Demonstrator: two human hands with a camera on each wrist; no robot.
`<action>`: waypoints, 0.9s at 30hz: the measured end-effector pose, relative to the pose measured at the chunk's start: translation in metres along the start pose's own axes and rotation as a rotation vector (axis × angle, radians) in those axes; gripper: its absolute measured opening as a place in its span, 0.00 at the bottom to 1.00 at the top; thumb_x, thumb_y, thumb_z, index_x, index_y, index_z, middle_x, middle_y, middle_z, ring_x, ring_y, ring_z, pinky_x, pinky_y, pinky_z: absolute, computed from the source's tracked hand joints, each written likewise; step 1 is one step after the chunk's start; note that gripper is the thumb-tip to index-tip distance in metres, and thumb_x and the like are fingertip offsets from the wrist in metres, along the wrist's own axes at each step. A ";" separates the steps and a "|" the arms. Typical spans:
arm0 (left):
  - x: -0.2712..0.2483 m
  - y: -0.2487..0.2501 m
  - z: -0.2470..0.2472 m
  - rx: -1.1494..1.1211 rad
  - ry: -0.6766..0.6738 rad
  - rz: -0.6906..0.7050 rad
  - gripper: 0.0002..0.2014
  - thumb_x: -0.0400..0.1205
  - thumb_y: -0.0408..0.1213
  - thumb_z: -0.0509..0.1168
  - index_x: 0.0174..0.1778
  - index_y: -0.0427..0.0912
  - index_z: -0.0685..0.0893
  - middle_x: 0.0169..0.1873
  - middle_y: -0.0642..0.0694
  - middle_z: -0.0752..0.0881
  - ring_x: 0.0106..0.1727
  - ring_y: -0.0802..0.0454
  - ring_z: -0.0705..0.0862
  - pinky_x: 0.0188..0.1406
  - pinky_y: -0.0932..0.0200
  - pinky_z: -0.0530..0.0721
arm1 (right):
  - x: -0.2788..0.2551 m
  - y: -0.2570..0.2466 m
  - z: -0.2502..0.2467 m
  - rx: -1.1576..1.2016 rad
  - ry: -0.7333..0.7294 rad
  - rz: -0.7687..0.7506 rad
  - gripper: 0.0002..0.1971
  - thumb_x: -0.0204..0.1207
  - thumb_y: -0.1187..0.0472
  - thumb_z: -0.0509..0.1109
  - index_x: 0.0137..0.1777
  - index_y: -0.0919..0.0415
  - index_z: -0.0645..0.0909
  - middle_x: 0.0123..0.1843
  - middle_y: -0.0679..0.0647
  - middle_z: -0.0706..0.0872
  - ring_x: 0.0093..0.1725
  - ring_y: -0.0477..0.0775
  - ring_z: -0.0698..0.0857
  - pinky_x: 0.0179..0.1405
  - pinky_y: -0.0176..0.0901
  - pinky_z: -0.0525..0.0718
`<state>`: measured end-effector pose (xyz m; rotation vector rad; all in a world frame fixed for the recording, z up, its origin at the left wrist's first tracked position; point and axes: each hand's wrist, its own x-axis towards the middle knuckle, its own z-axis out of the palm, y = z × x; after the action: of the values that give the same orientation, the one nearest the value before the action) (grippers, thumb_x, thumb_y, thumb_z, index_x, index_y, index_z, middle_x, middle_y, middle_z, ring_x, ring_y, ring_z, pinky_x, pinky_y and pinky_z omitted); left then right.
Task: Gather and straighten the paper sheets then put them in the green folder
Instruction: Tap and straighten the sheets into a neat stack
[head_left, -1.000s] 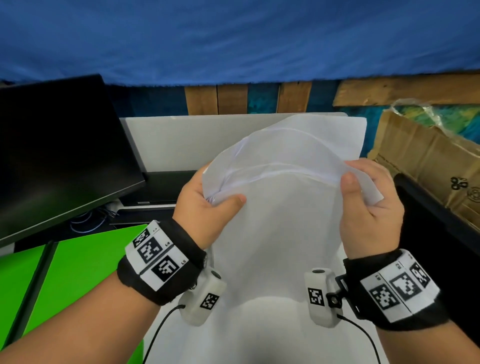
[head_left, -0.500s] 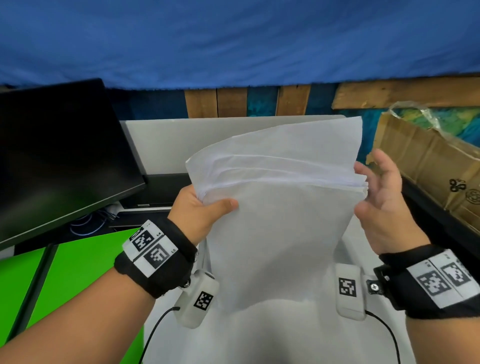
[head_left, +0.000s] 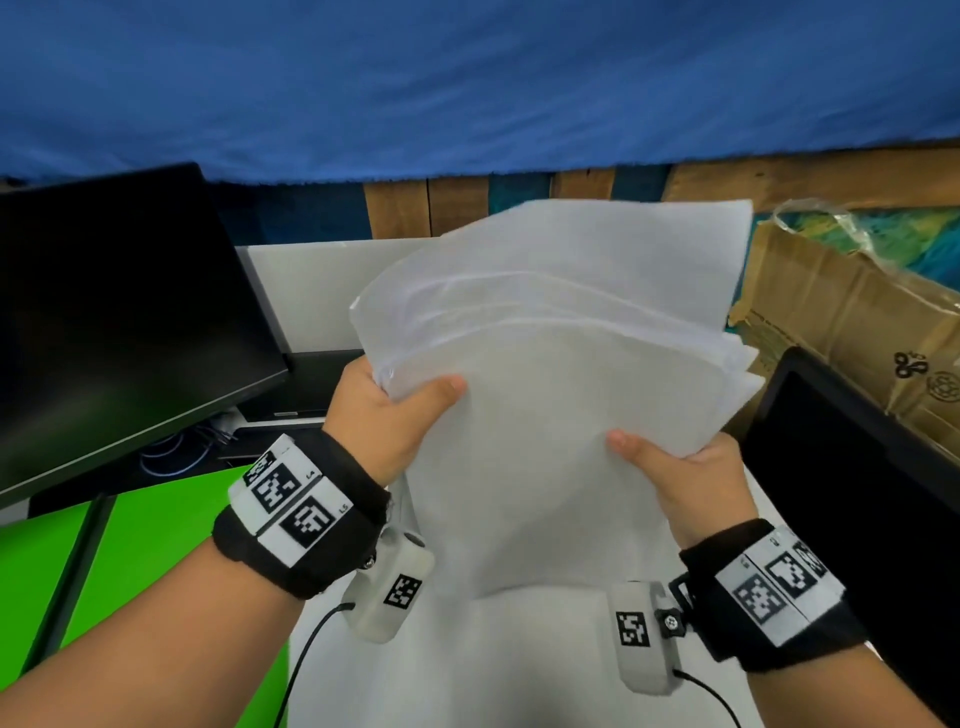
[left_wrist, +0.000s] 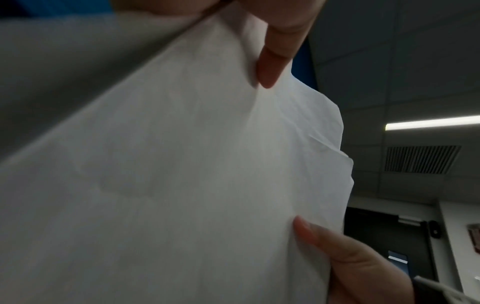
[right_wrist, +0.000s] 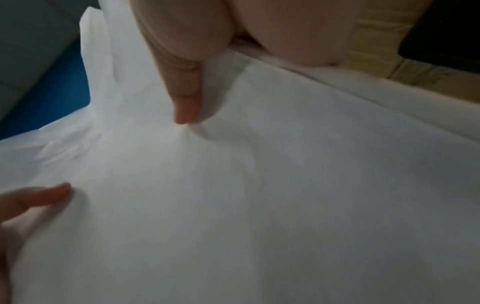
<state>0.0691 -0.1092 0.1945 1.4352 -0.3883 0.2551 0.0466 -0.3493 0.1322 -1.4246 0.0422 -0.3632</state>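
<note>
A stack of white paper sheets stands upright above the white table, its top edges fanned and uneven. My left hand pinches the stack's upper left corner, thumb on the front. My right hand grips the right edge lower down, thumb laid across the front sheet. Both wrist views are filled by the paper sheets, with a thumb pressed on them. The green folder lies open and flat at the lower left, beside my left forearm.
A black monitor stands at the left. Another dark screen is close to my right wrist. A cardboard box sits at the back right. A white board leans behind the sheets. The white table lies below.
My right hand let go of the sheets' top right corner, opened beside the stack, then took hold lower on the right edge. The stack has tilted and its top edges fanned out.
</note>
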 end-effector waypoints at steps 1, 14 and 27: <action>-0.001 0.004 0.000 -0.009 0.006 0.023 0.19 0.67 0.29 0.69 0.37 0.63 0.90 0.36 0.63 0.92 0.41 0.65 0.90 0.40 0.69 0.85 | -0.002 -0.009 0.002 0.004 0.008 -0.039 0.11 0.57 0.64 0.80 0.38 0.52 0.87 0.36 0.39 0.92 0.40 0.42 0.91 0.40 0.37 0.87; 0.002 0.008 0.007 0.127 -0.044 0.070 0.23 0.63 0.40 0.74 0.53 0.63 0.81 0.53 0.56 0.87 0.58 0.56 0.86 0.55 0.62 0.85 | 0.011 -0.076 0.011 -0.085 0.114 -0.422 0.06 0.68 0.59 0.70 0.34 0.48 0.87 0.44 0.50 0.89 0.45 0.48 0.86 0.47 0.42 0.84; 0.006 0.007 -0.001 0.090 -0.228 0.114 0.29 0.66 0.35 0.72 0.58 0.68 0.75 0.57 0.55 0.81 0.58 0.65 0.83 0.54 0.69 0.82 | 0.016 -0.070 0.010 -0.389 0.037 -0.406 0.10 0.74 0.63 0.63 0.45 0.51 0.85 0.49 0.59 0.86 0.51 0.46 0.83 0.57 0.41 0.82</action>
<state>0.0714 -0.1080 0.2031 1.5382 -0.6526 0.2032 0.0489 -0.3507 0.2043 -1.8130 -0.1567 -0.7469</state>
